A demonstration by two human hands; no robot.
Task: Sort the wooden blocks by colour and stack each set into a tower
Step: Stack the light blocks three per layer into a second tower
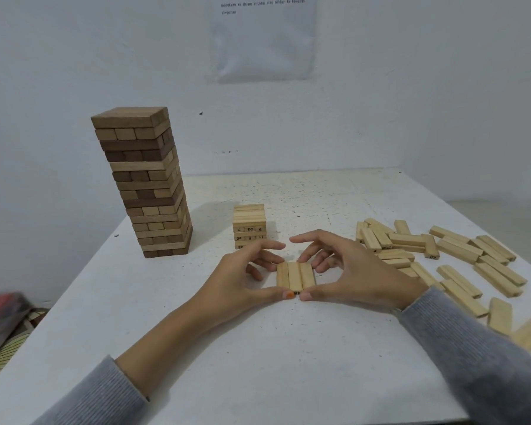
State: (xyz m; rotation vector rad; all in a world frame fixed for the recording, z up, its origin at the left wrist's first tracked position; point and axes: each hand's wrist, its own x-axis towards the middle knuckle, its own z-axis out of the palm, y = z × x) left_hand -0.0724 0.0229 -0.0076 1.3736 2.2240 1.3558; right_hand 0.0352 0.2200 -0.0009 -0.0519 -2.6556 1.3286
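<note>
– White wall (74,56) stands behind our table (288,363), and a printed sheet (264,38) hangs high on it. What do we have on the table?

– Near the far left corner we see the brown tower (141,185), tall, built of darker and lighter brown blocks. Close to the middle, toward the far edge, stands the pale tower (249,223), only a few layers, with numbers on the block ends.

– And the other pale wood?

– Loose pale blocks (460,259) lie scattered along the right edge, some across each other, well apart from both towers.

– What do our hands do?

– Both grasp the row of three pale blocks (295,276), at the middle of the table, on the near side of the pale tower. Our left hand (242,277) puts its thumb at the near end and curled fingers at the left side; our right hand (350,271) does the same from the right. The three blocks are side by side, touching along their long sides.

– Does the row rest on the table?

– We cannot tell; it is on the surface or just above it.

– Anything else?

– Grey sleeves (472,348) cover our arms, and a red object (0,314), blurred, is beyond the left edge, lower than the table.
</note>
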